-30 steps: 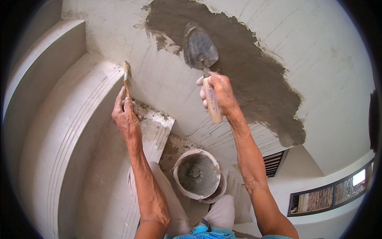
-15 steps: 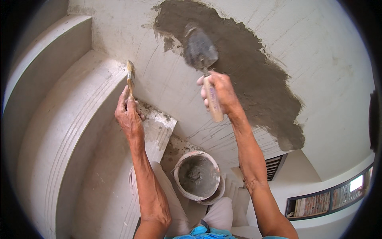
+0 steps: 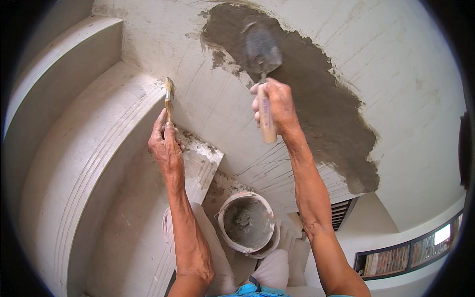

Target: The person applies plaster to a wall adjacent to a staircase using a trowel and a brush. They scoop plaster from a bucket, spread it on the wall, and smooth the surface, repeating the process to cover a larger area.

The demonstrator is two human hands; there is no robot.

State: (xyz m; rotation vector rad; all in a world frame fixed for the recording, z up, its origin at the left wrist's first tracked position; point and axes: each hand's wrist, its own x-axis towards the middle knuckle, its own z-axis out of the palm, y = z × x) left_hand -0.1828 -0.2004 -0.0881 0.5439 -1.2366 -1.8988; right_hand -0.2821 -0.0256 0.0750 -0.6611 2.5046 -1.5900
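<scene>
My right hand is closed round the wooden handle of a trowel. The trowel's grey metal blade, slightly blurred, lies over a dark patch of wet mortar on the pale wall; whether it touches cannot be told. In my left hand a paintbrush is pinched by its handle, bristles pointing up, close to the corner of a step. Below and between my forearms stands a white bucket with wet grey mortar inside.
Curved concrete steps rise along the left. Scratched pale wall surrounds the mortar patch. A second container shows under the bucket. At lower right are a dark slatted opening and a dark-framed window.
The trowel and my right hand have moved slightly up and right in the picture. The whole view has shifted a little, and the brush stays in my left hand.
</scene>
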